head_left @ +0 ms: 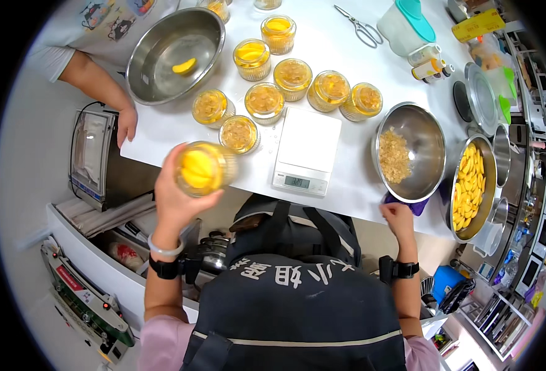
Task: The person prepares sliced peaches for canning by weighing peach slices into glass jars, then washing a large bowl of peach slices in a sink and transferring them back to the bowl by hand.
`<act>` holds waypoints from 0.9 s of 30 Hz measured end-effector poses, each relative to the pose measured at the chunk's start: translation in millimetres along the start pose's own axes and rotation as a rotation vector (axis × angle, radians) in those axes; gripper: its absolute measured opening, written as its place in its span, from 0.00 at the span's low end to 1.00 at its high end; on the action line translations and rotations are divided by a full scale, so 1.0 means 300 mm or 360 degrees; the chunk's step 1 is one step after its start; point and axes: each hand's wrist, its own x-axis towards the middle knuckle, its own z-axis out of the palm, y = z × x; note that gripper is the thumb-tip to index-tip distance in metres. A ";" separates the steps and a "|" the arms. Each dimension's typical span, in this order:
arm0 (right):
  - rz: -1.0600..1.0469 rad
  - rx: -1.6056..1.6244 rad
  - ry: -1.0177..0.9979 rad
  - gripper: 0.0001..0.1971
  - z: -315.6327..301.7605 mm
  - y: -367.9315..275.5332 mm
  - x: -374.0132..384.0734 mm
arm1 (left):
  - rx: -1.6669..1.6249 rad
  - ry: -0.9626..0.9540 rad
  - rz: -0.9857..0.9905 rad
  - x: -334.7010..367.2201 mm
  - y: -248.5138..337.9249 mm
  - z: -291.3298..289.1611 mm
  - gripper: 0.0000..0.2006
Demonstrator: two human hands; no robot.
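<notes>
My left hand [182, 185] is wrapped around a glass jar [200, 169] of yellow fruit slices, held off the table's near edge and tilted so its contents show. Curled at the near table edge is my right hand [398, 217], beside a purple cloth [415, 204] and just below a steel bowl [425, 145] of pale amber, jelly-like pieces [394, 154]. What its fingers hold, if anything, is hidden. Between the hands stands a white digital kitchen scale [310, 147] with nothing on its plate. The closest standing jar [239, 135], topped with amber pieces, is near the held one.
Several more filled jars [292, 79] stand beyond the scale. At the far left a person's hand [127, 125] rests near a large steel bowl [175, 55] holding one yellow slice. A bowl of yellow slices [469, 185] is at the right; scissors [361, 28] lie at the back.
</notes>
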 end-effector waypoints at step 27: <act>0.1054 -0.0189 0.0529 0.40 0.027 0.269 0.212 | 0.0486 -0.0151 0.0696 0.505 -0.007 0.065 0.36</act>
